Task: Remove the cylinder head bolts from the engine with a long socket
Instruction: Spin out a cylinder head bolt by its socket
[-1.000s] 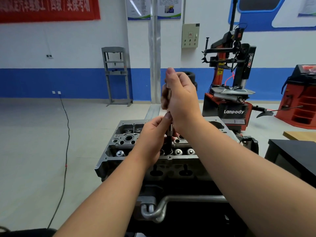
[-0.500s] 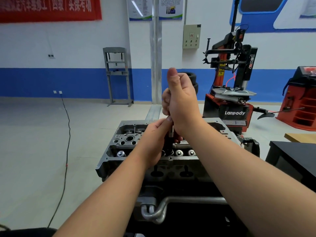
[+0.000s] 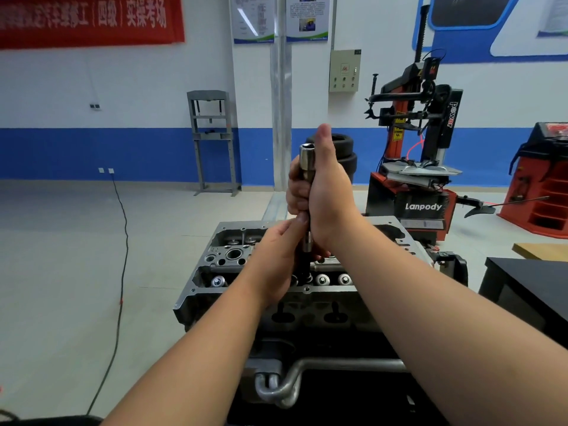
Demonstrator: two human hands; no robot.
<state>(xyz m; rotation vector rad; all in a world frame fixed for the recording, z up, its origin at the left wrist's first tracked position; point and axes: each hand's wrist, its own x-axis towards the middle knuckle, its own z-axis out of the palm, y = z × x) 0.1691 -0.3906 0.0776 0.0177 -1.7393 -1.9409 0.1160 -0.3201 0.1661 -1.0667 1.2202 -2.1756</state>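
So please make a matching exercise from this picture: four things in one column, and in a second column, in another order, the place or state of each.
Things
1. long socket
2. left hand
3. black cable
4. tyres

Places or states
A. lying across the floor, on the left
B. upright, gripped by the right hand, its open end up
C. stacked by the blue wall stripe, behind the hands
D. low on the tool, just above the engine

Right pairs: 1-B, 2-D, 3-A, 4-C
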